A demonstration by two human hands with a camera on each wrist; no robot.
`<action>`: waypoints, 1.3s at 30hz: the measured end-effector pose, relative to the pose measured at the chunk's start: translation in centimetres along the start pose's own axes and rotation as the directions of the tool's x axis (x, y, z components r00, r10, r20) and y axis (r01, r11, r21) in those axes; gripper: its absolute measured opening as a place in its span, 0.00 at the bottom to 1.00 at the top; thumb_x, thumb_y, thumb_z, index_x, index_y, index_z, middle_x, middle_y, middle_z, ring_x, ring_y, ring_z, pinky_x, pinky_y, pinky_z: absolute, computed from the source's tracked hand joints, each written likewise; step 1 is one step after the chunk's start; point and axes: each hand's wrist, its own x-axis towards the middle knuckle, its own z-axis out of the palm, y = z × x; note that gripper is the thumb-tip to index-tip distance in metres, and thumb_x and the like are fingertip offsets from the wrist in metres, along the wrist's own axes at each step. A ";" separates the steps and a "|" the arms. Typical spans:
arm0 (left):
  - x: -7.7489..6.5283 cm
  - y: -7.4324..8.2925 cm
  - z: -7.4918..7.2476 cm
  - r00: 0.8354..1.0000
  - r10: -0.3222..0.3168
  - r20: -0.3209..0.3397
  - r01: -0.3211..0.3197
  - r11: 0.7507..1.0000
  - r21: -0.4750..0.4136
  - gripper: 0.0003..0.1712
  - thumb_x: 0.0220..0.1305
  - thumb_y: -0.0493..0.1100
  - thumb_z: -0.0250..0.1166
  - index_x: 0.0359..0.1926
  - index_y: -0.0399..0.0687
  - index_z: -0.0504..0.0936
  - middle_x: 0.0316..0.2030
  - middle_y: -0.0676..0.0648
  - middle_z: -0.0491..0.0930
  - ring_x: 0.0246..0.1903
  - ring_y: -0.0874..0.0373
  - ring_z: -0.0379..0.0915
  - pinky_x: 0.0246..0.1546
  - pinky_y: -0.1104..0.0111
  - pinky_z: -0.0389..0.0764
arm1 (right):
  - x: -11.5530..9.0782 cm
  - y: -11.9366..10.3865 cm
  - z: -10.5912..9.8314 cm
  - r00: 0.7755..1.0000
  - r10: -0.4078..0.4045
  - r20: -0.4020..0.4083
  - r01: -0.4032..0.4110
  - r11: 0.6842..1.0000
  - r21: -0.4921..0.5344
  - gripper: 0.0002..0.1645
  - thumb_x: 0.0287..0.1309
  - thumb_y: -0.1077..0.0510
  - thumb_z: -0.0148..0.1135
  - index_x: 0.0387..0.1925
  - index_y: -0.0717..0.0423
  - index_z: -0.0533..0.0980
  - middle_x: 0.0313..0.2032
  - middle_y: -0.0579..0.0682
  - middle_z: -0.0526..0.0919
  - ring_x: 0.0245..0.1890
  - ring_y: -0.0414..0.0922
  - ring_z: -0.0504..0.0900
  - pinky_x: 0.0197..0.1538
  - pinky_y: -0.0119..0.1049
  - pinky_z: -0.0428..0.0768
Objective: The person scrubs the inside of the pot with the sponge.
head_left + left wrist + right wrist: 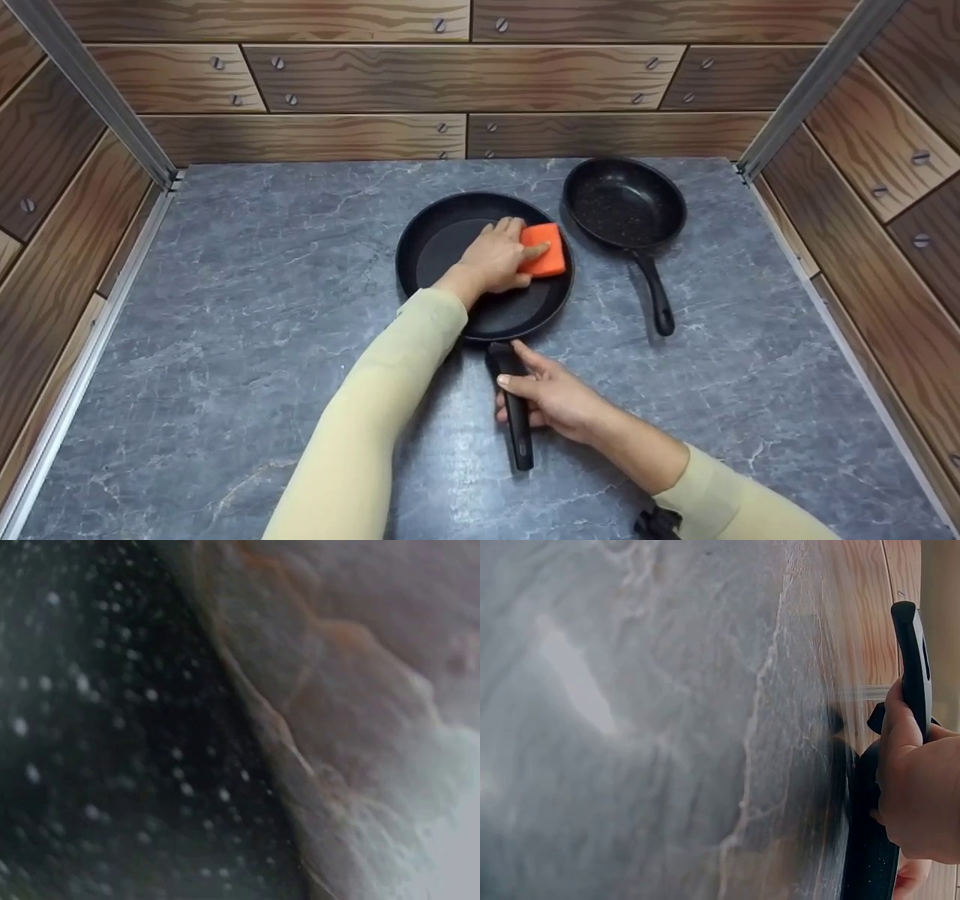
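A large black frying pan [450, 232] sits at the middle of the table, its handle towards me. Inside it, near the right wall, my left hand [491, 259] holds an orange sponge [551, 251] against the pan, one finger stretched across its top. My right hand [562, 397] grips the pan's black handle [519, 439], thumb on top and fingers curled beneath. In the right wrist view the right hand [922, 787] is round the handle [911, 645], with the pan's dark side [870, 862] below. The left wrist view is blurred, showing a dark speckled surface [112, 735] close up.
A smaller black speckled frying pan [622, 202] stands at the back right, its handle [656, 296] pointing towards me. The marbled grey tabletop [262, 300] is bordered by wood-patterned walls [465, 75] and metal corner posts [97, 90].
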 end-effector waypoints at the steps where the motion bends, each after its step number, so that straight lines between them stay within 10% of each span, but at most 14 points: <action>1: 0.1 0.0 0.0 1.000 0.003 -0.002 -0.003 1.000 0.013 0.38 0.74 0.60 0.66 0.81 0.69 0.67 0.71 0.33 0.63 0.69 0.38 0.61 0.70 0.47 0.66 | 0.0 0.0 0.0 1.000 0.000 -0.002 0.000 1.000 0.000 0.57 0.76 0.57 0.62 0.86 0.52 0.34 0.34 0.55 0.86 0.34 0.46 0.90 0.40 0.42 0.89; 39: 0.7 -2.2 -0.3 0.994 -0.101 0.027 0.091 0.962 0.257 0.37 0.76 0.59 0.58 0.82 0.65 0.64 0.76 0.30 0.59 0.73 0.35 0.56 0.65 0.44 0.67 | -0.3 0.2 -0.5 1.000 -0.015 -0.014 0.014 1.000 -0.020 0.57 0.76 0.56 0.62 0.87 0.52 0.35 0.34 0.56 0.86 0.33 0.47 0.90 0.41 0.44 0.89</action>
